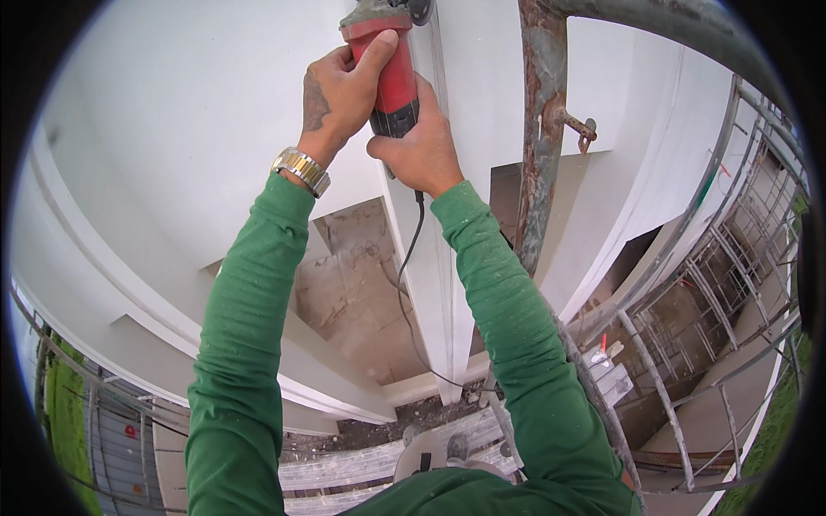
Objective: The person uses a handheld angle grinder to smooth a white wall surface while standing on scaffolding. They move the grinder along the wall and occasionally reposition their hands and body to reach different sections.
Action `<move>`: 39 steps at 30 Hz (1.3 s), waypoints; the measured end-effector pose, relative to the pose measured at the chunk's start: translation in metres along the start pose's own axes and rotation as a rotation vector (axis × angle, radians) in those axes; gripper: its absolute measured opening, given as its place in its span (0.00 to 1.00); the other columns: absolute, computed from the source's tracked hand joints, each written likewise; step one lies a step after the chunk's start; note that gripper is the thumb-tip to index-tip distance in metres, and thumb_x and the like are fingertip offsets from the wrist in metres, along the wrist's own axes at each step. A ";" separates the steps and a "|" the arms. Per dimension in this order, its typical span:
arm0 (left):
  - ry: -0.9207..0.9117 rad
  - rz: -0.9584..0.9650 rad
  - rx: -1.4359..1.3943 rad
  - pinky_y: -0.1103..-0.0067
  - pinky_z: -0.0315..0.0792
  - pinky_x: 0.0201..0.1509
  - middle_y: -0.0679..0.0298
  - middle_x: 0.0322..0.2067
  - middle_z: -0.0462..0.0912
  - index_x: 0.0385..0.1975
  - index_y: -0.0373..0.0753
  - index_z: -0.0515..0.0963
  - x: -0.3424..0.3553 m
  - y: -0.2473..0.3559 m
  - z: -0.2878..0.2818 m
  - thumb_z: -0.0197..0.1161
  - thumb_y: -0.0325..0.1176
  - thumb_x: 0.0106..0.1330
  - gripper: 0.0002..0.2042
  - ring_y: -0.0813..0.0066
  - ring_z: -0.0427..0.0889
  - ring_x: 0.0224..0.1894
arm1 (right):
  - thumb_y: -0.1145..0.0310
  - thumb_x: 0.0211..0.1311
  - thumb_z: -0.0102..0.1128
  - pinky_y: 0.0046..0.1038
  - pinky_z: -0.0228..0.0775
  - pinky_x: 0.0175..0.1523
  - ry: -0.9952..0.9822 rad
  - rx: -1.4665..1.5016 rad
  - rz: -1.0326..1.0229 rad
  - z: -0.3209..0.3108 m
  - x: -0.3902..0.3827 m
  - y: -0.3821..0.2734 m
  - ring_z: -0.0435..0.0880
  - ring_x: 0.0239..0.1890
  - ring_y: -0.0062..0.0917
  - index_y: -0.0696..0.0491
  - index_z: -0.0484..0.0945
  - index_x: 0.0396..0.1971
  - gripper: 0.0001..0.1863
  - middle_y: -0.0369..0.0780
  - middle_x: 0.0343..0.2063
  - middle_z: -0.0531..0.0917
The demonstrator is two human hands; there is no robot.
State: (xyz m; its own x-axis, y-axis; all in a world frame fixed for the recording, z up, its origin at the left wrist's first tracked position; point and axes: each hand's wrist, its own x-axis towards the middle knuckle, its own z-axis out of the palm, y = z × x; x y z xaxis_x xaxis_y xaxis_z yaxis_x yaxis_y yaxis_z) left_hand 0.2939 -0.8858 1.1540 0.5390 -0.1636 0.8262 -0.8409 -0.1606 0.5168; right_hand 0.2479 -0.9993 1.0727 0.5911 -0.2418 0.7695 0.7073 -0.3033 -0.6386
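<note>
Wearing metal watch point(301, 170) on left wrist. Gripping, with left hand point(346, 93), the far part of red-and-black power tool point(396, 77), far middle by white wall point(215, 77), with thumb across front and fingers curled around. Trailing dark cord point(418, 222) nearward. Clasping tool's near end with right hand point(430, 150), with fingers wrapped. Note rusty pole point(542, 129) farther right.

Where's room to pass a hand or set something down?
Open air shows between the left sleeve and the power cord. Below, the pale planks look bare beside that sleeve. It's crowded at the angle grinder, held by left hand and right hand, and near the rusty scaffold pole.
</note>
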 end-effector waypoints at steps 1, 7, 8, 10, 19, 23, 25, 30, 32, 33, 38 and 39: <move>0.002 0.005 -0.004 0.76 0.82 0.40 0.51 0.31 0.89 0.41 0.26 0.85 0.001 -0.002 0.000 0.63 0.65 0.65 0.37 0.69 0.89 0.33 | 0.70 0.41 0.70 0.36 0.78 0.53 0.000 -0.021 -0.013 0.000 0.001 0.001 0.86 0.44 0.37 0.57 0.61 0.69 0.49 0.47 0.43 0.84; -0.006 -0.001 -0.007 0.75 0.82 0.40 0.52 0.32 0.89 0.42 0.26 0.85 -0.006 -0.002 0.000 0.63 0.64 0.65 0.36 0.69 0.89 0.34 | 0.68 0.42 0.72 0.38 0.80 0.50 0.015 -0.050 -0.027 -0.001 -0.005 -0.004 0.88 0.41 0.40 0.57 0.61 0.68 0.48 0.48 0.41 0.86; -0.009 -0.014 -0.001 0.75 0.82 0.40 0.52 0.32 0.89 0.42 0.26 0.85 -0.008 0.000 0.000 0.63 0.64 0.65 0.36 0.69 0.89 0.34 | 0.68 0.42 0.72 0.38 0.80 0.49 0.020 -0.046 -0.020 -0.001 -0.008 -0.006 0.88 0.40 0.40 0.57 0.62 0.68 0.47 0.48 0.41 0.86; -0.010 -0.038 -0.007 0.75 0.82 0.40 0.52 0.32 0.89 0.42 0.27 0.86 -0.015 0.000 0.001 0.63 0.64 0.65 0.36 0.69 0.89 0.34 | 0.68 0.43 0.72 0.38 0.80 0.49 0.012 -0.049 -0.003 -0.002 -0.014 -0.005 0.88 0.40 0.40 0.57 0.62 0.67 0.47 0.48 0.41 0.86; -0.024 -0.098 -0.057 0.76 0.81 0.40 0.53 0.33 0.89 0.43 0.27 0.86 -0.038 -0.002 0.006 0.65 0.61 0.66 0.33 0.72 0.88 0.34 | 0.69 0.43 0.71 0.38 0.79 0.50 0.004 -0.026 0.045 -0.004 -0.034 0.005 0.88 0.41 0.41 0.57 0.62 0.67 0.46 0.49 0.41 0.86; -0.016 -0.093 -0.076 0.76 0.81 0.41 0.53 0.32 0.89 0.43 0.27 0.86 -0.039 -0.007 0.006 0.65 0.60 0.66 0.33 0.73 0.88 0.34 | 0.69 0.43 0.71 0.38 0.79 0.51 0.000 -0.030 0.046 -0.001 -0.034 0.011 0.88 0.42 0.41 0.57 0.62 0.67 0.46 0.50 0.42 0.86; -0.022 -0.090 -0.078 0.76 0.81 0.41 0.53 0.33 0.89 0.44 0.27 0.85 -0.039 -0.007 0.007 0.65 0.60 0.66 0.33 0.73 0.88 0.34 | 0.69 0.43 0.71 0.38 0.79 0.51 0.002 -0.047 0.049 -0.002 -0.034 0.008 0.88 0.43 0.41 0.57 0.62 0.67 0.46 0.50 0.42 0.85; -0.034 -0.105 -0.115 0.77 0.81 0.41 0.53 0.33 0.89 0.45 0.26 0.84 -0.040 -0.007 0.008 0.66 0.59 0.67 0.32 0.73 0.88 0.35 | 0.69 0.43 0.71 0.38 0.79 0.51 -0.009 -0.025 0.082 -0.003 -0.037 0.008 0.88 0.43 0.41 0.56 0.62 0.67 0.46 0.50 0.42 0.85; -0.041 -0.133 -0.082 0.77 0.81 0.41 0.53 0.34 0.89 0.44 0.26 0.84 -0.047 -0.005 0.007 0.66 0.58 0.67 0.32 0.74 0.88 0.35 | 0.69 0.43 0.71 0.38 0.78 0.52 -0.014 -0.038 0.073 -0.004 -0.041 0.008 0.88 0.43 0.41 0.56 0.62 0.67 0.46 0.50 0.43 0.85; -0.045 -0.145 -0.068 0.77 0.81 0.41 0.53 0.34 0.89 0.44 0.27 0.84 -0.050 -0.004 0.007 0.66 0.58 0.67 0.31 0.74 0.88 0.35 | 0.69 0.43 0.71 0.38 0.78 0.52 -0.016 -0.045 0.081 -0.004 -0.044 0.009 0.88 0.44 0.41 0.55 0.62 0.67 0.46 0.50 0.43 0.85; -0.057 -0.195 -0.098 0.77 0.81 0.42 0.54 0.35 0.90 0.45 0.27 0.84 -0.064 -0.002 0.007 0.66 0.56 0.68 0.30 0.75 0.87 0.35 | 0.69 0.43 0.72 0.38 0.79 0.52 -0.018 -0.051 0.092 -0.004 -0.058 0.013 0.88 0.44 0.42 0.55 0.62 0.68 0.47 0.50 0.44 0.85; -0.061 -0.212 -0.103 0.77 0.81 0.42 0.54 0.35 0.90 0.46 0.27 0.84 -0.066 -0.002 0.008 0.67 0.55 0.68 0.29 0.75 0.87 0.35 | 0.69 0.43 0.72 0.39 0.79 0.52 -0.015 -0.050 0.094 -0.004 -0.060 0.014 0.88 0.45 0.42 0.55 0.61 0.68 0.47 0.50 0.44 0.85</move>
State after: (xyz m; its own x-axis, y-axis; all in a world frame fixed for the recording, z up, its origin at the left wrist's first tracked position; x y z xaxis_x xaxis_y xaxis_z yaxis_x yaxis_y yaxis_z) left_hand 0.2601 -0.8820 1.0964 0.7029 -0.1962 0.6836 -0.7077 -0.0978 0.6997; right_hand 0.2208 -0.9928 1.0171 0.6595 -0.2581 0.7060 0.6285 -0.3259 -0.7063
